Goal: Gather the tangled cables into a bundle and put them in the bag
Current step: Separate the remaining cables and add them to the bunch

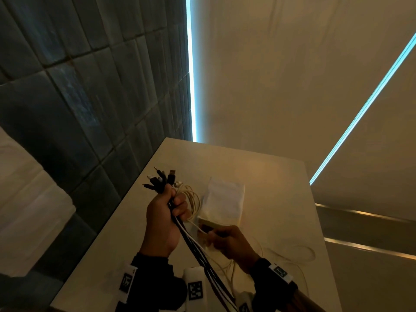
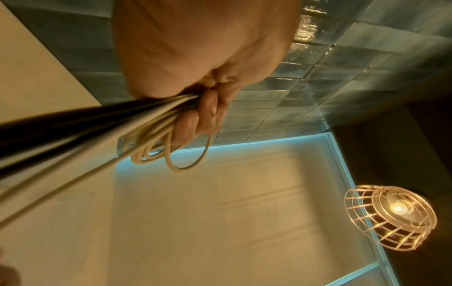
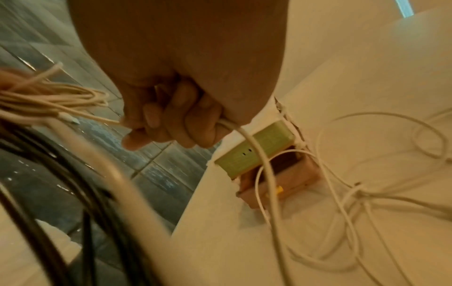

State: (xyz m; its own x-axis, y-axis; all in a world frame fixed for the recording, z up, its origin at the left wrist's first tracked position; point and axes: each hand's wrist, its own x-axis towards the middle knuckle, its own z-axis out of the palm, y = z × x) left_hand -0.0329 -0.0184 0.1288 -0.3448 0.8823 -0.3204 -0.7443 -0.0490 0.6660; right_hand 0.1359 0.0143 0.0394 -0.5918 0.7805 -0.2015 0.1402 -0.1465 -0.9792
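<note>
My left hand [image 1: 167,212] [image 2: 195,100] grips a bundle of black and white cables [image 1: 198,248] [image 2: 80,125] held up above the table, with several plug ends [image 1: 159,179] sticking out above the fist and white loops [image 1: 191,199] [image 2: 171,152] hanging beside it. My right hand [image 1: 227,239] [image 3: 176,123] is curled round one white cable [image 3: 259,154] that runs from the bundle down to the table. Loose, knotted white cable [image 1: 297,255] [image 3: 359,193] lies on the table on the right. The white bag [image 1: 225,199] lies flat just beyond my hands.
The white table [image 1: 258,167] is narrow, with a dark tiled wall [image 1: 78,97] along its left edge. A green box [image 3: 257,151] over a brown box [image 3: 288,178] sits by the bag's near end. A wire-cage lamp [image 2: 389,216] hangs overhead.
</note>
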